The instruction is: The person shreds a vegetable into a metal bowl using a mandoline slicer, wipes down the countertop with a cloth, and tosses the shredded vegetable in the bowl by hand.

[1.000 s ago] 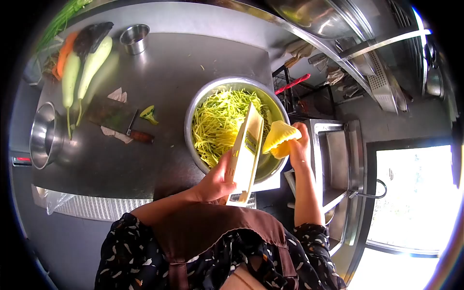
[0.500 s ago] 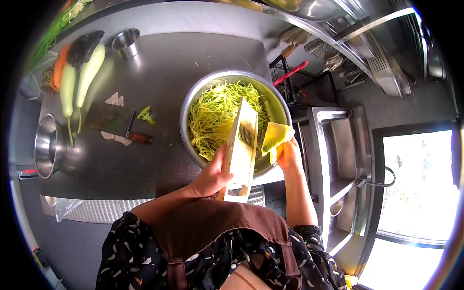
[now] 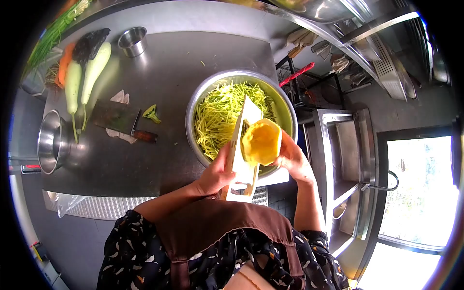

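Observation:
My left hand (image 3: 216,171) is closed around the lower part of a pale shredder board (image 3: 249,115), which leans over a large steel bowl (image 3: 290,113). Yellow-green vegetable shreds (image 3: 220,108) fill much of the bowl. In my right hand (image 3: 293,158) is a yellow squash piece (image 3: 262,141), its hollowed side facing up at me. The squash is close against the board's right side and covers part of its grating area; whether they touch I cannot tell.
Left on the steel table (image 3: 169,63) lie a cleaver (image 3: 116,118), a green scrap (image 3: 152,114), two long pale gourds (image 3: 96,67) and a carrot (image 3: 64,63). A small steel pot (image 3: 133,42) and a steel bowl (image 3: 50,142) stand nearby. At right is a sink (image 3: 340,150).
The squash piece has turned from its side to show its hollow face and moved left and slightly down, against the board. My left hand still holds the board. The whole view has shifted slightly.

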Demonstrator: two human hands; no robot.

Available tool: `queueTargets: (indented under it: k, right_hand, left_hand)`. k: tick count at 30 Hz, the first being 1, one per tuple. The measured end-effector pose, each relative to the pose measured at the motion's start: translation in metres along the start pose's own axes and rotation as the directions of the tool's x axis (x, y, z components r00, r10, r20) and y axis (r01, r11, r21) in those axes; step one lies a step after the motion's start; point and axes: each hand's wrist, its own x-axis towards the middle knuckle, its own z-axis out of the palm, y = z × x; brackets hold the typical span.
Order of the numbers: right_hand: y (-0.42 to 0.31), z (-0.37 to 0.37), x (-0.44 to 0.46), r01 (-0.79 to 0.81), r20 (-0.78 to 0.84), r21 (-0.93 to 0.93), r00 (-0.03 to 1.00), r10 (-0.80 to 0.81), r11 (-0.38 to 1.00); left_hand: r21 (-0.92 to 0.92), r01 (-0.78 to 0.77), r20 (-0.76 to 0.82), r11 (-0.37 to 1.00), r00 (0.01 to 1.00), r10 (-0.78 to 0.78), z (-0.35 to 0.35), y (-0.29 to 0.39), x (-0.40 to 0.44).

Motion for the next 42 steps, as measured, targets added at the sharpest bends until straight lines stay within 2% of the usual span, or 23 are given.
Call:
queueTargets:
  k: [1,4,5,6,7,9,10,13,15,17,19,25,26,27,28,29,31,32,33,35,36,38,42]
  right_hand:
    - [-0.012,0.008,-0.001,-0.068,0.046,0.014,0.997,0.067,0.998]
    - [-0.012,0.011,-0.001,-0.132,-0.007,-0.042,0.991,0.132,0.990]
    - [-0.012,0.004,0.000,-0.141,-0.051,-0.309,0.990,0.132,0.941]
    - [-0.011,0.000,0.001,-0.151,-0.094,-0.551,0.988,0.119,0.820]
    - [-0.008,-0.002,0.004,-0.151,-0.095,-0.550,0.989,0.117,0.821]
    - [-0.003,0.000,0.011,0.139,-0.065,-0.711,0.963,-0.261,0.689]
    - [-0.005,0.007,0.013,0.166,-0.097,-0.615,0.954,-0.282,0.771]
    - [-0.005,0.019,0.021,0.205,-0.141,-0.643,0.915,-0.377,0.738]
    - [-0.003,0.023,0.026,0.196,-0.157,-0.632,0.915,-0.372,0.750]
    - [0.000,0.027,0.029,0.048,-0.310,-0.614,0.903,-0.297,0.788]
    - [0.000,0.033,0.032,0.060,-0.434,-0.506,0.845,-0.313,0.861]
    - [-0.001,0.022,0.029,0.072,-0.370,-0.452,0.892,-0.260,0.889]
    - [0.001,0.021,0.027,0.021,-0.326,-0.683,0.885,-0.331,0.730]
    - [0.003,0.020,0.024,-0.033,-0.264,-0.859,0.883,-0.387,0.511]
    - [0.008,0.020,0.020,-0.052,-0.252,-0.906,0.864,-0.437,0.419]
    - [0.010,0.023,0.014,-0.052,-0.252,-0.907,0.863,-0.437,0.419]
    - [0.013,0.035,0.000,0.007,-0.421,-0.690,0.810,-0.409,0.724]
    - [0.013,0.040,-0.005,0.107,-0.355,-0.688,0.812,-0.463,0.717]
    - [0.014,0.049,-0.010,0.159,-0.367,-0.585,0.823,-0.434,0.795]
    - [0.017,0.050,-0.022,0.096,-0.203,-0.827,0.868,-0.453,0.553]
    - [0.014,0.056,-0.021,0.092,-0.151,-0.887,0.867,-0.474,0.452]
    - [0.015,0.064,-0.016,0.066,-0.181,-0.890,0.856,-0.484,0.450]
    - [0.007,0.058,-0.003,0.019,-0.244,-0.874,0.848,-0.471,0.486]
  left_hand:
    - [-0.054,0.009,-0.010,0.999,1.000,-0.009,-0.001,-0.001,0.000]
    - [-0.152,0.035,-0.019,0.988,0.999,-0.038,0.002,0.004,0.000]
    - [-0.197,0.053,-0.017,0.979,0.998,-0.058,0.004,0.006,0.000]
    - [-0.195,0.054,-0.016,0.979,0.998,-0.059,0.003,0.006,0.001]
    - [-0.155,0.057,-0.004,0.986,0.998,-0.058,0.002,0.006,0.001]
    - [-0.115,0.061,0.008,0.992,0.998,-0.060,0.001,0.006,0.001]
    - [-0.097,0.057,0.019,0.994,0.998,-0.055,0.002,0.007,0.001]
    - [-0.071,0.052,0.040,0.996,0.998,-0.050,0.002,0.006,0.001]
    - [-0.062,0.051,0.046,0.997,0.998,-0.049,0.003,0.005,0.002]
    - [0.028,-0.001,0.063,1.000,0.998,-0.001,0.006,0.007,0.001]
    - [0.039,0.011,0.047,0.999,0.999,-0.012,0.008,0.009,0.000]
    - [0.030,0.016,0.041,0.999,0.999,-0.017,0.005,0.005,0.000]
    - [-0.007,0.031,0.024,0.999,0.999,-0.031,0.005,0.005,-0.001]
    - [-0.008,0.030,0.024,1.000,0.999,-0.030,0.006,0.005,-0.001]
    - [-0.033,0.029,0.025,0.999,0.999,-0.029,0.006,0.005,-0.001]
    - [-0.058,0.028,0.025,0.998,0.999,-0.027,0.005,0.006,0.000]
    - [-0.048,0.039,0.016,0.998,0.999,-0.038,0.007,0.011,-0.001]
    - [-0.038,0.051,0.006,0.998,0.999,-0.051,0.008,0.013,-0.002]
    - [-0.039,0.051,0.005,0.998,0.999,-0.051,0.009,0.014,-0.002]
    - [-0.048,0.067,0.018,0.997,0.998,-0.066,0.010,0.016,-0.001]
    - [-0.047,0.070,0.024,0.996,0.997,-0.069,0.011,0.014,0.000]
    - [0.059,0.048,0.041,0.997,0.998,-0.050,0.011,0.011,0.000]
    - [0.101,0.050,0.095,0.994,0.994,-0.059,0.017,0.016,-0.004]
